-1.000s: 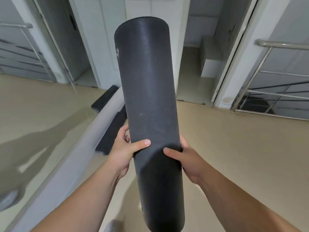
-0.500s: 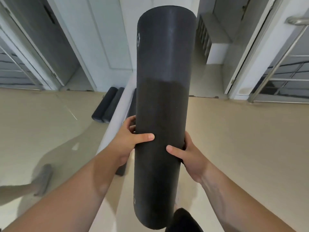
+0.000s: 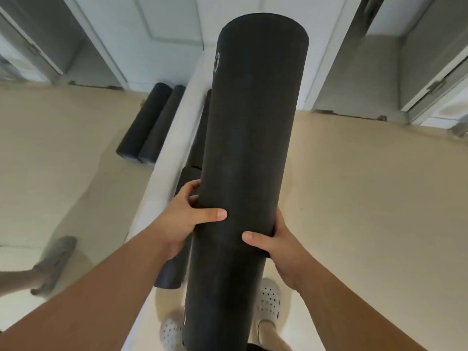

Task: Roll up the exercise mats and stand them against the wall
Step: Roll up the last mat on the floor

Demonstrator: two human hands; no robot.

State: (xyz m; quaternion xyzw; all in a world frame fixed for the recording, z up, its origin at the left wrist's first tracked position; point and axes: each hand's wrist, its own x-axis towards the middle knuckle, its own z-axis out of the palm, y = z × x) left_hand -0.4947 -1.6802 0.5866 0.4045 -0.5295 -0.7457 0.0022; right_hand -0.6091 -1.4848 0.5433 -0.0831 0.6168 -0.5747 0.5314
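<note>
A rolled black exercise mat (image 3: 250, 148) stands nearly upright in front of me, its top end tilted slightly away. My left hand (image 3: 188, 217) grips its left side and my right hand (image 3: 277, 245) grips its right side, both about mid-height. Behind the held roll, other rolled black mats (image 3: 186, 183) stand against a pale wall edge (image 3: 174, 143). What appears to be a mirrored surface to the left shows two dark rolls (image 3: 149, 122). The held roll's bottom end is between my feet.
My white perforated shoes (image 3: 267, 304) stand on the beige floor (image 3: 367, 198). White doors and doorways lie ahead. At the left edge a leg and grey shoe (image 3: 54, 264) show, apparently a reflection.
The view has tipped downward and closer to the wall edge. The held roll has come more upright and nearer the standing mats; my shoes have come into view. Both hands keep their grip.
</note>
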